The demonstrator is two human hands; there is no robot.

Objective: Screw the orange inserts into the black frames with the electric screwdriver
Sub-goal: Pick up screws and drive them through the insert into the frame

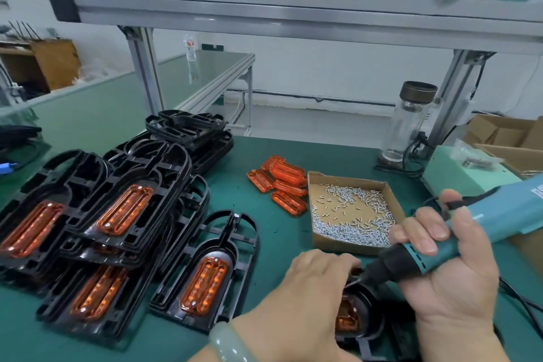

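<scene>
Right hand (449,270): lower right of the frame; I see it wrapped round the teal electric screwdriver (493,220), thumb across the top.
Screwdriver bit: slants down and left, its tip at the upper end of the black frame (374,314) at bottom centre.
Left hand (302,297): bottom centre, lying over that frame with fingers bent down at the bit tip; I cannot tell whether they pinch anything.
Orange insert (346,322): seated in this frame, partly hidden under the left hand.
Filled frame (220,245): just left of the left hand, flat on the green table (273,244), with an insert in it.
Filled stacks (173,173): piled at left.
Empty frames (188,126): stacked at upper centre.
Loose inserts (282,185): at centre, against the left side of the cardboard box (346,245).
Screws (349,232): heaped toward the box's near side.
</scene>
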